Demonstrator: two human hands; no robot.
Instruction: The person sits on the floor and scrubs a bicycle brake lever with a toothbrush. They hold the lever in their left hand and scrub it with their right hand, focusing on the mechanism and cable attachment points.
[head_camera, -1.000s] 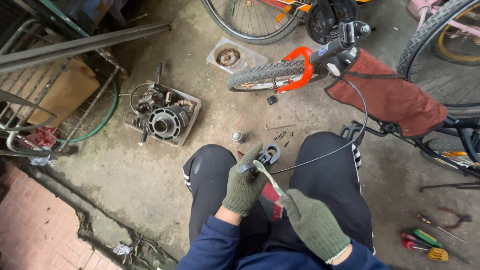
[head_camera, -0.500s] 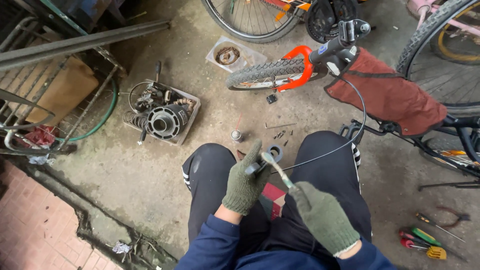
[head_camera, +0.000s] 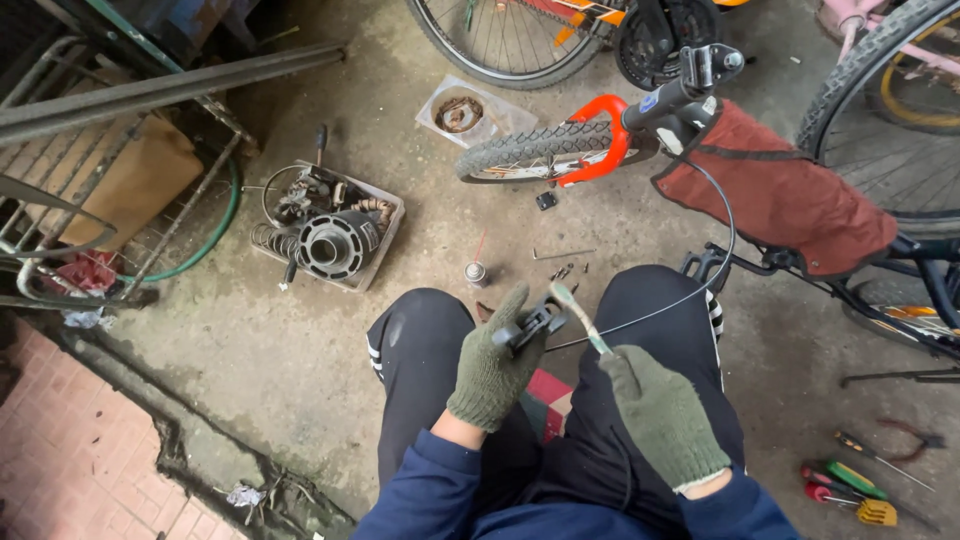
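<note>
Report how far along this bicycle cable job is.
Done: small screws lie loose on the concrete floor. In hand: green-gloved left hand grips a black lever part; green-gloved right hand holds a thin pale tool against it. Left: the thin black cable hangs slack.

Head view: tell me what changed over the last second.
The right hand drew back toward the body and rose, tilting the light-handled tool more upright. The left hand kept hold of the black part. Cable, tray of parts and bicycle wheel stayed put.
</note>
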